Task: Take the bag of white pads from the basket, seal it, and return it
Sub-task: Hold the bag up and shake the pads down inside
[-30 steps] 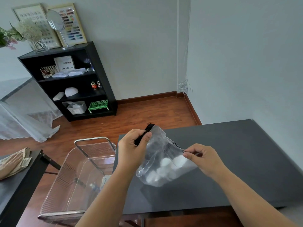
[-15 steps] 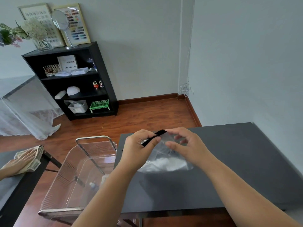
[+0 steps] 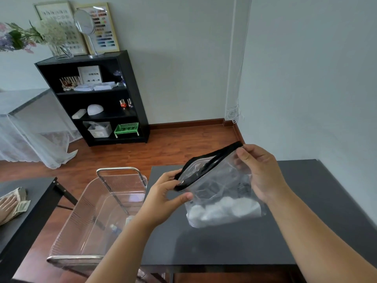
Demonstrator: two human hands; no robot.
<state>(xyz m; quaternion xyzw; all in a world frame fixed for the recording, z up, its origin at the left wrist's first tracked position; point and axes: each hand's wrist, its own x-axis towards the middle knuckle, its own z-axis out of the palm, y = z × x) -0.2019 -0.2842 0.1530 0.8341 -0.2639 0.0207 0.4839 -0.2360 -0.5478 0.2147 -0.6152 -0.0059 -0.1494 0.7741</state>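
Pinching the bag (image 3: 220, 193) in each hand's grip, left hand (image 3: 163, 198), right hand (image 3: 263, 172); no writing legible.

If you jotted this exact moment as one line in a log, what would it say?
stage: sealing | bag of white pads: held above table | left hand: pinching strip end | right hand: holding far end | basket: beside table

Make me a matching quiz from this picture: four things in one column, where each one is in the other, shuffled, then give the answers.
Things:
1. clear plastic bag with black zip strip
2. clear ribbed plastic basket with metal handle
3. small green slatted basket
4. round mirror on a stand

Places:
A. bottom shelf of the black bookcase
B. on top of the bookcase
C. held between left hand and right hand, above the dark grey table
D. left of the table, lower down

Pairs: 1-C, 2-D, 3-A, 4-B
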